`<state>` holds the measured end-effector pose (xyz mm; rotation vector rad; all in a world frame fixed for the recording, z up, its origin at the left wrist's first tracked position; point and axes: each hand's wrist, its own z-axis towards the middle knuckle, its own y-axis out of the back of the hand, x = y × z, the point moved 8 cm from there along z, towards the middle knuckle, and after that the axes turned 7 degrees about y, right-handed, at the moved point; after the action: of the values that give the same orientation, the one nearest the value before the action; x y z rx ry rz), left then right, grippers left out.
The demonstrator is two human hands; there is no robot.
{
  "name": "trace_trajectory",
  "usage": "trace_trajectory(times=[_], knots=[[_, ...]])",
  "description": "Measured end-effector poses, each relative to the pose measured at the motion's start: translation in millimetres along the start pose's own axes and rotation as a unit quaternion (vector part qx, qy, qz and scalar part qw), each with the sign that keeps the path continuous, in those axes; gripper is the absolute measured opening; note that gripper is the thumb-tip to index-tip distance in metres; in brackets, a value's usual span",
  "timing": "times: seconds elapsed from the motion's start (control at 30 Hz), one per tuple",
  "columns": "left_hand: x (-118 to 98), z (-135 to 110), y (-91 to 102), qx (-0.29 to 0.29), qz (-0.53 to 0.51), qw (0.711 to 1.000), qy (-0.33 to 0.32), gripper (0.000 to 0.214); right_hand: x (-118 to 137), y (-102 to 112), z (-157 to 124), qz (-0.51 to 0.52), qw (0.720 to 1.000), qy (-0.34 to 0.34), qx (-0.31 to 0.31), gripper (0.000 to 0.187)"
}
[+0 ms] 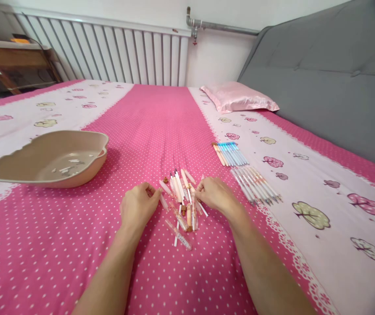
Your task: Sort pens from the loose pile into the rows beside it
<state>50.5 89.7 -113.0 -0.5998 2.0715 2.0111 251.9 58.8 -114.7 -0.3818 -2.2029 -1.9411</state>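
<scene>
A loose heap of pen parts (181, 199), clear barrels, white refills and small caps, lies on the pink dotted bedspread (161, 127) between my hands. My left hand (138, 205) rests at the heap's left edge, fingers curled in a pinch on a clear pen barrel. At the heap's right edge my right hand (216, 193) has its fingertips pressed together over the parts; what they pinch is too small to name. To the right lie two tidy rows: blue-capped pens (231, 153) and, nearer, white and pink pens (255, 179).
A beige scalloped plastic basin (51, 158) with a few scraps in it sits to the left. A pink satin pillow (238, 97) lies at the far right by a grey padded headboard (325, 83). A white radiator (108, 50) lines the back wall.
</scene>
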Motion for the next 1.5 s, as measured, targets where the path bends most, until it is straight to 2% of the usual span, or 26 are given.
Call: trace_trajectory(times=[0.33, 0.67, 0.73, 0.93, 1.07, 1.17, 1.27, 1.4, 1.5], knots=[[0.1, -0.5, 0.4, 0.003, -0.004, 1.000, 0.002, 0.026, -3.6, 9.0, -0.7, 0.008, 0.998, -0.026, -0.051, 0.025], [0.1, 0.2, -0.2, 0.003, -0.004, 1.000, 0.001, 0.026, -8.7, 15.5, -3.8, 0.028, 0.995, -0.042, -0.083, 0.018], [0.0, -0.2, -0.3, 0.003, -0.002, 1.000, 0.001, 0.027, -5.3, 15.3, -5.3, 0.033, 0.997, -0.033, -0.068, 0.018], [-0.8, -0.1, 0.3, 0.003, 0.004, 1.000, 0.000, 0.026, 7.1, -1.4, -6.0, 0.025, 0.999, 0.009, 0.042, 0.024], [-0.7, 0.3, 0.0, 0.001, 0.003, 1.000, -0.002, 0.025, 7.3, -4.8, -5.5, 0.018, 0.998, 0.034, 0.059, 0.008], [-0.3, -0.2, 0.0, 0.000, 0.000, 1.000, -0.003, 0.026, 5.0, -2.6, -7.0, 0.033, 0.997, 0.040, 0.058, 0.011], [0.4, -0.6, -0.2, 0.004, -0.006, 1.000, 0.000, 0.027, 0.7, 3.9, -8.8, 0.048, 0.998, 0.018, 0.038, 0.017], [0.2, 0.2, -0.6, 0.005, -0.009, 1.000, 0.000, 0.027, -5.1, 17.4, -9.7, 0.012, 0.999, -0.022, -0.032, 0.018], [-0.1, 0.6, -0.9, 0.005, -0.006, 1.000, 0.000, 0.026, -6.3, 19.7, -9.2, -0.003, 0.998, -0.033, -0.053, 0.018]])
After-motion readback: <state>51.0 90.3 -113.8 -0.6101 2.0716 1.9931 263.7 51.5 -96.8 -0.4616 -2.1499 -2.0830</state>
